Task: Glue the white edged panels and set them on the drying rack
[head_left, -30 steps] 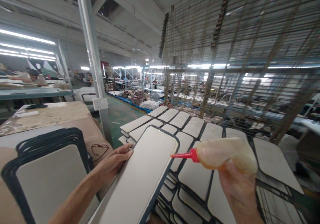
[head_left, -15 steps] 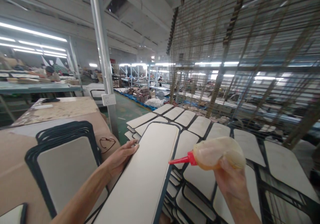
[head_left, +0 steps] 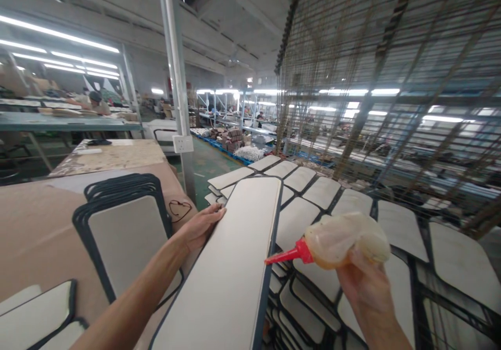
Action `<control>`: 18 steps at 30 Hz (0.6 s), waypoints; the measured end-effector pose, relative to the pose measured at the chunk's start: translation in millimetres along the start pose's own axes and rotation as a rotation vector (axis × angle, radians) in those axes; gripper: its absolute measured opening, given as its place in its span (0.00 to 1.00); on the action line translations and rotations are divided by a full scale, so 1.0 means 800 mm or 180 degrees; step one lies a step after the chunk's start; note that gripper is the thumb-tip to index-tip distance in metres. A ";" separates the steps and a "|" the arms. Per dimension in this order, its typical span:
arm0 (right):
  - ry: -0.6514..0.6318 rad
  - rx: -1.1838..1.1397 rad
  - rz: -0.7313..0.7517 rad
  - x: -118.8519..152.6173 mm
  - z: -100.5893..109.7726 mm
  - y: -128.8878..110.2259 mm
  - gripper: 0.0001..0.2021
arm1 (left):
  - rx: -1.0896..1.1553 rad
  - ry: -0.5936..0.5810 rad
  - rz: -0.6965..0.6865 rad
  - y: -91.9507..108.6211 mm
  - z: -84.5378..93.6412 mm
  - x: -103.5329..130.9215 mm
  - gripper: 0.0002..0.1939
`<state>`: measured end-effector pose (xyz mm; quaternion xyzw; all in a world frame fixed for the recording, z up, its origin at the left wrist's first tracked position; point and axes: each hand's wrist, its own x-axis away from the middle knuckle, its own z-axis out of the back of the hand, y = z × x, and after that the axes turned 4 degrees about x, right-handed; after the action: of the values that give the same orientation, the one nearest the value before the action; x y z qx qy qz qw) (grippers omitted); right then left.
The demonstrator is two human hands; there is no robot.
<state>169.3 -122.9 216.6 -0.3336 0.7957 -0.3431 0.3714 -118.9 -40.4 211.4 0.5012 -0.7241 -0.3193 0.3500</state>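
Note:
A long white panel with a dark blue border (head_left: 223, 256) slants up in front of me. My left hand (head_left: 203, 225) grips its left edge, thumb on top and the other fingers partly hidden. In my right hand (head_left: 362, 279) is a squeezed, translucent glue bottle (head_left: 340, 238) with amber liquid low inside. Its red nozzle (head_left: 287, 254) points left, and the tip is at the panel's right edge, where a thin line runs between the white face and the border. Whether the tip touches cannot be made out.
A stack of dark-edged panels (head_left: 127, 240) stands on the pink-covered table (head_left: 23, 225) at left, beside glasses (head_left: 180, 210). More white panels (head_left: 321, 192) lie in overlapping rows at right, under a wire rack (head_left: 376, 79). A metal post (head_left: 176, 79) rises ahead.
The nozzle tip has slid a little toward me along the panel's right edge. The bottle looks more squeezed in. The view has turned slightly left, showing more panels at lower left.

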 end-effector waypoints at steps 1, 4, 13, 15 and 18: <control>0.0005 0.0012 -0.0018 0.001 0.001 0.000 0.23 | 0.0014 0.0012 -0.0004 0.001 0.000 -0.001 0.11; 0.0033 0.0063 -0.0083 0.005 0.003 0.001 0.27 | -0.0018 0.0026 -0.0054 0.003 -0.001 -0.003 0.07; 0.0036 0.0106 -0.0118 0.015 0.003 0.001 0.27 | -0.0103 0.0230 -0.0289 0.011 0.007 -0.010 0.04; 0.0023 0.0110 -0.0167 0.018 0.003 0.001 0.26 | -0.0085 0.0271 -0.0333 0.013 0.009 -0.012 0.04; -0.0022 0.0120 -0.0247 0.020 0.004 0.002 0.26 | -0.0049 0.0315 -0.0385 0.017 0.013 -0.014 0.05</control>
<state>163.4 -135.9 208.2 -0.3583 0.7742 -0.3710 0.3668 -131.4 -25.0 214.7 0.5565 -0.6719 -0.3202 0.3693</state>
